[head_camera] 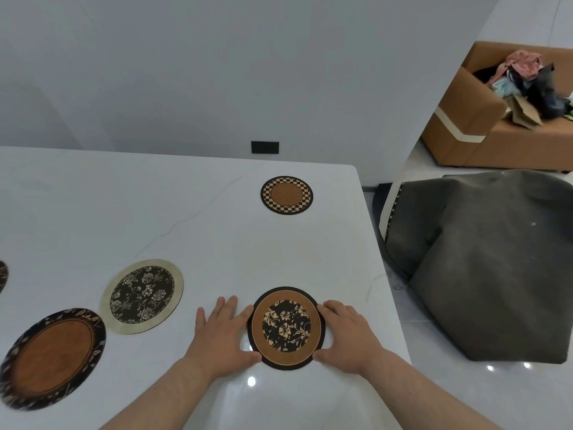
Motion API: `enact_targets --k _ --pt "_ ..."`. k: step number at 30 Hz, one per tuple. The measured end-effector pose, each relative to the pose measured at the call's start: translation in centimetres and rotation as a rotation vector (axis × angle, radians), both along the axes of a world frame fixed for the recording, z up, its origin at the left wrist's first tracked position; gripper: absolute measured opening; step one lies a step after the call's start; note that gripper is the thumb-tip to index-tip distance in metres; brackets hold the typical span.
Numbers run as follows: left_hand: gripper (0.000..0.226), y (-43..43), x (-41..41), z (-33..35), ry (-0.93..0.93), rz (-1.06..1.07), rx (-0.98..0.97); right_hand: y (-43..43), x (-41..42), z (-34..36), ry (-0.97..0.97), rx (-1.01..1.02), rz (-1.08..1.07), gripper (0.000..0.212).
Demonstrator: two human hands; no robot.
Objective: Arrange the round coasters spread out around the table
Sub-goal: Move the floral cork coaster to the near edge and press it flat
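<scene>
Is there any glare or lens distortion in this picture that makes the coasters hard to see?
In the head view, small bright lamp reflections sit on the glossy table near the hands, one just beside the hibiscus coaster but not covering its pattern; the wide-angle lens stretches the leaf-rimmed coaster at the left edge into an oval; the checkered coaster is clear.

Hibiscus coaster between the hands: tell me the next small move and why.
Probably let go and leave it: the hibiscus coaster lies flat, flanked by the left hand and right hand, well apart from the checkered coaster and rose coaster.
</scene>
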State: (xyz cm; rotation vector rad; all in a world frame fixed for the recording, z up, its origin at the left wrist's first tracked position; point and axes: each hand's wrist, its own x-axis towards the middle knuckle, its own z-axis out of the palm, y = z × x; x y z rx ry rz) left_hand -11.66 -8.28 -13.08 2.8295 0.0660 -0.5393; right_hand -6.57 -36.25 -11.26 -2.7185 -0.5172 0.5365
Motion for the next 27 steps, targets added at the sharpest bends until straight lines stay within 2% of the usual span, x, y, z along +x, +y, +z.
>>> enact_targets --k 8,10,12,15,20,27 --pt "0.099 -0.1 0.4 1.3 0.029 -0.037 0.026 0.3 0.0 0.7 0.023 -0.043 0.029 0.092" --pt "0.086 0.2 1.0 2.3 0.058 -0.080 0.018 0.5 0.3 1.2 0.055 -0.075 0.060 0.085" --pt "0.065 0.6 1.6 3.3 0.072 -0.097 0.000 0.7 0.8 2.0 0.117 -0.088 0.057 0.068" --pt "0.048 1.2 1.8 5.0 0.097 -0.007 -0.076 0.6 1.5 3.5 0.172 -0.105 -0.039 0.055" --pt "0.050 2.0 0.8 7.9 0.068 0.071 -0.140 -0.7 0.9 6.0 0.133 -0.127 -0.135 0.053" --pt "0.049 2.6 -1.1 13.1 0.021 0.110 -0.180 -0.4 -0.7 10.9 -0.011 -0.030 -0.114 0.047"
